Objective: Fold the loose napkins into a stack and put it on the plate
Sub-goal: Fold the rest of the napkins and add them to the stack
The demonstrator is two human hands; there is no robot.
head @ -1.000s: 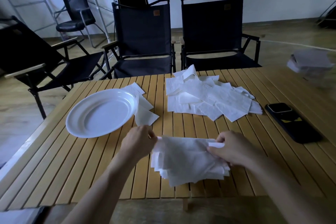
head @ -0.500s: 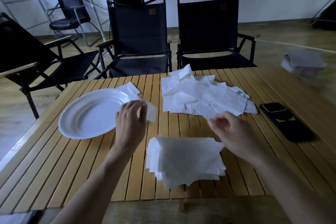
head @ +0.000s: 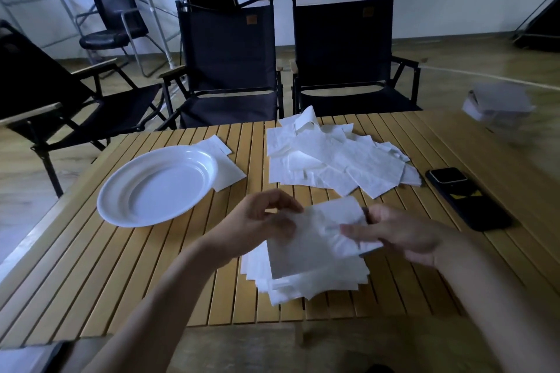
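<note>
Both hands hold one white napkin (head: 315, 239) above the table's near edge. My left hand (head: 263, 218) pinches its left side and my right hand (head: 397, 236) grips its right side. Under it lies a stack of folded napkins (head: 306, 281). A loose pile of unfolded napkins (head: 339, 160) is spread at the far middle of the table. The white plate (head: 157, 185) sits at the left with nothing on it. Two more napkins (head: 227, 172) lie against its right rim.
A black phone (head: 466, 197) lies at the right on the slatted wooden table (head: 121, 266). Two dark folding chairs (head: 230, 63) stand behind the far edge, another at the left. A grey box (head: 500, 103) sits at the far right.
My left hand took a napkin from beside the plate and brought it over the folded stack. My right hand came in and gripped its other side.
</note>
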